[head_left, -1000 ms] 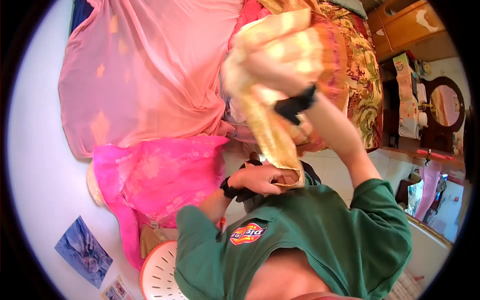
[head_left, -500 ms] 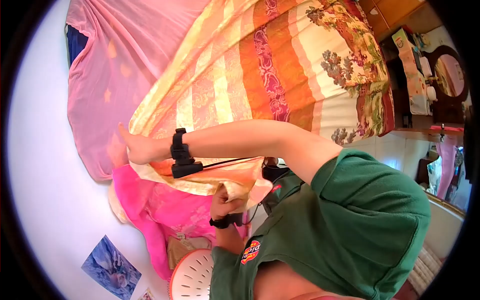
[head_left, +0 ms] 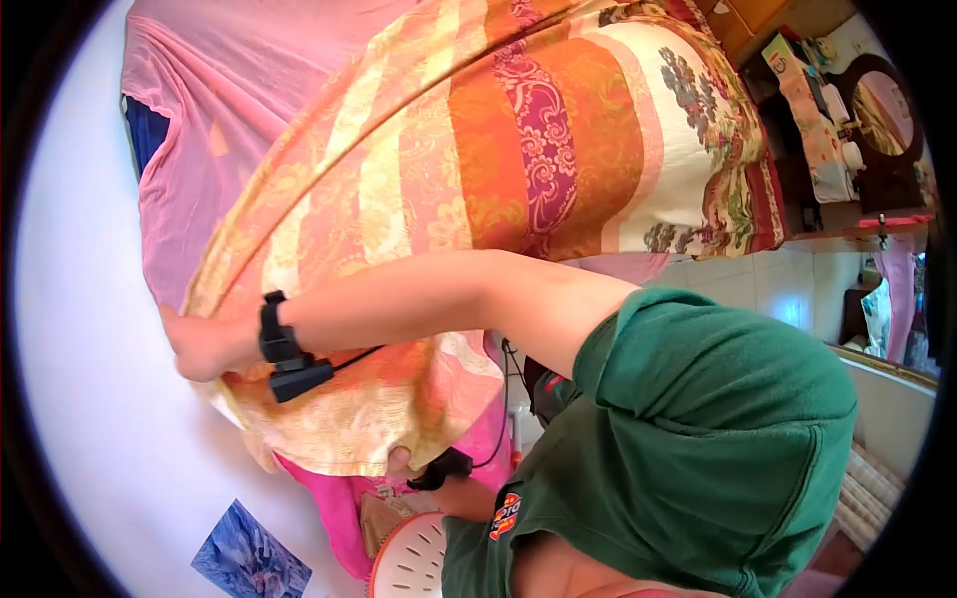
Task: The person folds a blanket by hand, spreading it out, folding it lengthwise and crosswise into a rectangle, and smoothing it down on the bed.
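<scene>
A bedspread point(head_left: 488, 169) with orange, cream and purple patterned stripes spreads across the middle of the view. My right hand point(head_left: 204, 344) is at its left edge, close to the white wall, and looks closed on the cloth, with the fingertips partly hidden. A black strap with a small device point(head_left: 289, 364) is on that wrist. Lower down, my left hand point(head_left: 399, 461) pinches the bedspread's near hem, most of the fingers being behind the cloth. Pink bedding point(head_left: 339, 513) shows under the hem.
Sheer pink fabric point(head_left: 229, 90) hangs beyond the bedspread, along the white wall point(head_left: 80, 329). Near my left arm is a white slotted plastic object point(head_left: 414, 558). A blue picture point(head_left: 252, 553) is on the wall. A dresser with an oval mirror point(head_left: 885, 110) stands at the right.
Both hands have moved, the right one left and down toward the wall, the left one slightly left and down. The bedspread's edge has been drawn along, covering more of the pink bedding.
</scene>
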A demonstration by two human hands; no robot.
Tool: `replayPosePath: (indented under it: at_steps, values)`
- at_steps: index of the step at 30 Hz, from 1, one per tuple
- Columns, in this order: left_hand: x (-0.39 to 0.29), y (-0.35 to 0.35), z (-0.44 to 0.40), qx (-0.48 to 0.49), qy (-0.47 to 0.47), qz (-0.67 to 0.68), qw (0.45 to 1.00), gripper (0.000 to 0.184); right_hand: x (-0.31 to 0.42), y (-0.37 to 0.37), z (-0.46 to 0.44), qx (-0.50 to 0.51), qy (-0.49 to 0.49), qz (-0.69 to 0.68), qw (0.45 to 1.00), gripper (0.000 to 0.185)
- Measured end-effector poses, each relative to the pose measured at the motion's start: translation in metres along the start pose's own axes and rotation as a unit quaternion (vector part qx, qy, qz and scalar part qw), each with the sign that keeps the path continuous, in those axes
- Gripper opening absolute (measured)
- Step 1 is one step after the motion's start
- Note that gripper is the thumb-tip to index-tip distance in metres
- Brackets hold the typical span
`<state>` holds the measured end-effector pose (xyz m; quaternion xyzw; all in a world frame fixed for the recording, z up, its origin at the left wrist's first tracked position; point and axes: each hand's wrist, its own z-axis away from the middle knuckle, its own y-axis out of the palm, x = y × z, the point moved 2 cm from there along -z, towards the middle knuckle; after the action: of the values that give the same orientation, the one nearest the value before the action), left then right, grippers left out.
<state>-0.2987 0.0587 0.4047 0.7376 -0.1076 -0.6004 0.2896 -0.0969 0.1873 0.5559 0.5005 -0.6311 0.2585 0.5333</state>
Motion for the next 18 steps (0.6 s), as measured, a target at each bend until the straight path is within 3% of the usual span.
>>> replayPosePath:
  at_steps: [2,4,6,8,9,10,12,14,15,18]
  values:
    - [0.002,0.007,-0.006,0.006,-0.019,0.008,1.0,0.031,0.003,-0.016,0.034,0.042,0.057,-0.022,0.997,0.056]
    - [0.0,0.015,-0.015,0.03,-0.047,0.005,0.998,0.03,-0.08,-0.013,0.013,0.004,-0.092,0.112,0.989,0.039]
    - [0.009,0.026,-0.024,0.07,-0.106,0.004,0.992,0.029,-0.072,-0.028,0.046,0.011,0.054,0.041,0.998,0.032]
    - [0.028,0.031,-0.032,0.122,-0.176,-0.022,0.977,0.028,-0.029,-0.046,0.078,0.021,0.096,0.082,0.992,0.037]
    - [0.046,0.022,-0.035,0.174,-0.227,-0.071,0.955,0.026,-0.02,-0.054,0.088,0.06,0.113,-0.001,0.992,0.042]
    - [0.044,0.034,-0.047,0.173,-0.223,-0.072,0.957,0.026,-0.034,-0.059,0.084,0.042,0.117,0.076,0.989,0.044]
    - [0.051,0.069,-0.073,0.365,-0.321,-0.172,0.857,0.028,-0.043,-0.075,0.091,0.075,0.116,0.124,0.983,0.046]
    - [0.057,0.096,-0.085,0.447,-0.282,-0.135,0.838,0.018,-0.033,-0.091,0.099,0.079,0.11,0.16,0.978,0.049]
    - [0.051,0.112,-0.091,0.432,-0.366,-0.137,0.813,0.017,-0.029,-0.099,0.107,0.081,0.109,0.193,0.972,0.051]
    - [0.05,0.135,-0.114,0.496,-0.39,-0.133,0.764,0.017,0.005,-0.128,0.112,0.109,0.165,0.173,0.965,0.056]
